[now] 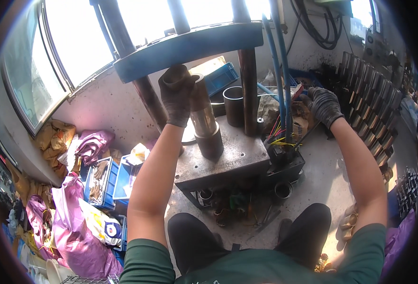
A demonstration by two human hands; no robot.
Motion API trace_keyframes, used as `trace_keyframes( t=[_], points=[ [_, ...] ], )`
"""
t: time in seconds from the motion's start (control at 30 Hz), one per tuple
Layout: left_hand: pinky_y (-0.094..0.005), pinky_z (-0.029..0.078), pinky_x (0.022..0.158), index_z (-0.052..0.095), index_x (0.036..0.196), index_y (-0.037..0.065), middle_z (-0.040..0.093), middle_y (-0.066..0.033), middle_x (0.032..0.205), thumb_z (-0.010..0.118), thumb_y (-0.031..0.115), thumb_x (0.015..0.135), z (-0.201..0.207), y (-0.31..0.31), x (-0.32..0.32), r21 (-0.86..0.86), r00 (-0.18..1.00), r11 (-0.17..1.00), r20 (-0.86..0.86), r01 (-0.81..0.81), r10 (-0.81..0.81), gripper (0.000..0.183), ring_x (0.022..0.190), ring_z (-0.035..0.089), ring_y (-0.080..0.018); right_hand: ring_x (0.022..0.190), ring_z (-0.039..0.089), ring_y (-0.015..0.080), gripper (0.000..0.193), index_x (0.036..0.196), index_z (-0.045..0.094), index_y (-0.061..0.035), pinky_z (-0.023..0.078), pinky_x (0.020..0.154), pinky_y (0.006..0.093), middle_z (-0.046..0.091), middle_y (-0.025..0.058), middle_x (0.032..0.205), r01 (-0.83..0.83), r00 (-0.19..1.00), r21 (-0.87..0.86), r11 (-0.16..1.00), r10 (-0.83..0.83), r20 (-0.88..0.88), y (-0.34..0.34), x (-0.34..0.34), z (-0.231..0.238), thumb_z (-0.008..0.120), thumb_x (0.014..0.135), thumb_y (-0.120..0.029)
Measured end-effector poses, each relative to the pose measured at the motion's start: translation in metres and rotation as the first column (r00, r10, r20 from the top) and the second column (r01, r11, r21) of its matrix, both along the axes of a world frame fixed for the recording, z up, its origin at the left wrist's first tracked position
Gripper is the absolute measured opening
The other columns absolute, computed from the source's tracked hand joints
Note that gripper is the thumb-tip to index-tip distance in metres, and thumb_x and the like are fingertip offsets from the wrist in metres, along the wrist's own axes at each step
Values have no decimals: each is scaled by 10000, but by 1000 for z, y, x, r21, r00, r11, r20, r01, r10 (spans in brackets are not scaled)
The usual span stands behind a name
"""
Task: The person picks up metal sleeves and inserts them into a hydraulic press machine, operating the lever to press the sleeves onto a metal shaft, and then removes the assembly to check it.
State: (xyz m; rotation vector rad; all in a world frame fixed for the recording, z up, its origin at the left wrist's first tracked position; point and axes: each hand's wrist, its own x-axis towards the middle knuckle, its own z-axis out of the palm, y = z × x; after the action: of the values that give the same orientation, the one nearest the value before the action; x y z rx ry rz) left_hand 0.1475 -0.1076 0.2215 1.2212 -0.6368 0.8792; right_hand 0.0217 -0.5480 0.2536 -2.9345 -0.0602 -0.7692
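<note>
My left hand (177, 100), in a dark glove, is closed around a short dark metal tube (176, 75) below the press's upper plate (190, 51). Right beside it, an upright metal cylinder (202, 116) with a bright middle band and a dark lower part stands on the press table (240, 154). My right hand (326, 105), also gloved, reaches out to the right with its fingers curled. A small red piece (297, 92) shows by its fingertips; what the fingers hold is hidden. A wider dark tube (234, 106) stands farther back on the table.
Steel columns (248, 90) and blue hoses (279, 66) rise around the table. A black unit with yellow wires (284, 154) sits at its right. Rows of metal tubes (367, 104) stack at far right. Blue crates (106, 189) and purple sacks (79, 227) lie at left.
</note>
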Motion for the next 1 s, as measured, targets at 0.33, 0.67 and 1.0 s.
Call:
trace_keyframes(
  t=[0.33, 0.67, 1.0],
  points=[
    [-395, 591, 806, 592, 1182, 50, 658, -143, 1034, 529, 423, 1003, 19, 11, 4, -352, 606, 579, -40, 736, -794, 419, 966, 671, -301, 980, 691, 372, 244, 994, 722, -39, 550, 883, 472, 717, 198, 1038, -3, 998, -53, 999, 7, 64, 1, -16, -5, 649, 964, -270],
    [-330, 575, 746, 664, 1089, 54, 718, -60, 989, 798, 133, 853, 38, -4, 14, 826, 784, 399, 82, -399, 615, 282, 858, 698, -164, 945, 687, 391, 194, 1018, 713, -36, 559, 843, 467, 710, 199, 1029, -101, 994, -90, 991, 97, -50, -21, -93, -46, 626, 913, -174],
    [-432, 563, 880, 566, 1158, 20, 729, -186, 1056, 879, 468, 736, -3, -18, -1, 541, 687, 687, -249, -486, 682, 690, 1009, 721, -346, 836, 698, 397, 278, 846, 701, -60, 551, 808, 497, 707, 190, 830, -124, 809, -51, 991, 72, -583, -6, -216, -121, 613, 876, -322]
  ],
)
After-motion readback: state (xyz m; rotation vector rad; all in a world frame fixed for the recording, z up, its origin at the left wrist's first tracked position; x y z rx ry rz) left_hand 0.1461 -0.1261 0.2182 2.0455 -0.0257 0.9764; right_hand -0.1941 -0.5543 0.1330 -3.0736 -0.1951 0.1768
